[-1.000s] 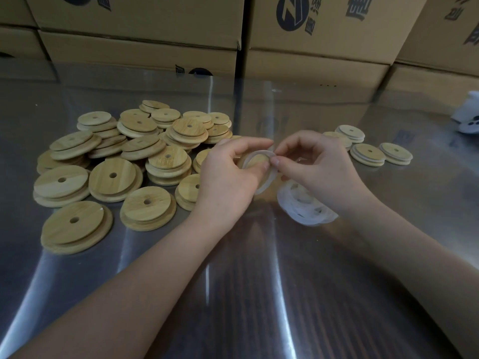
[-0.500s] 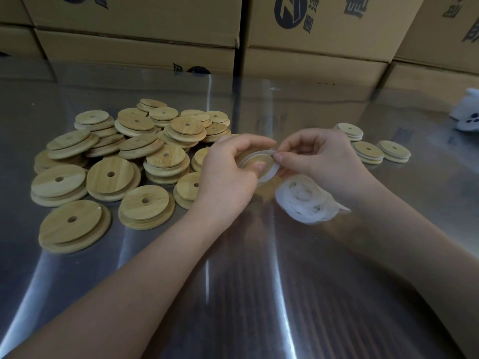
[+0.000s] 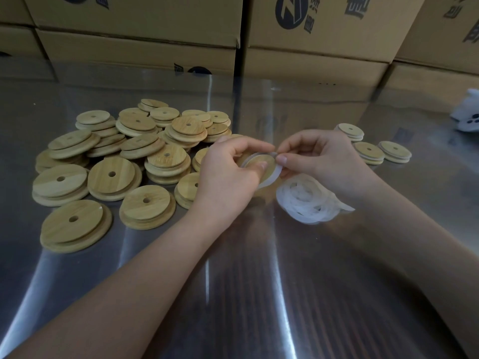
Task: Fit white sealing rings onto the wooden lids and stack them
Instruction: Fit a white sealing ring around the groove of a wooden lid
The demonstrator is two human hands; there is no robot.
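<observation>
Left hand (image 3: 228, 176) grips the lid (image 3: 260, 159); right hand (image 3: 324, 161), pinching the ring (image 3: 271, 178), should stretch it evenly round the rim.

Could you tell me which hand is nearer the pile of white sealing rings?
Right. The right hand hovers just behind the pile of white sealing rings; the left hand is to its left, gripping a wooden lid.
</observation>
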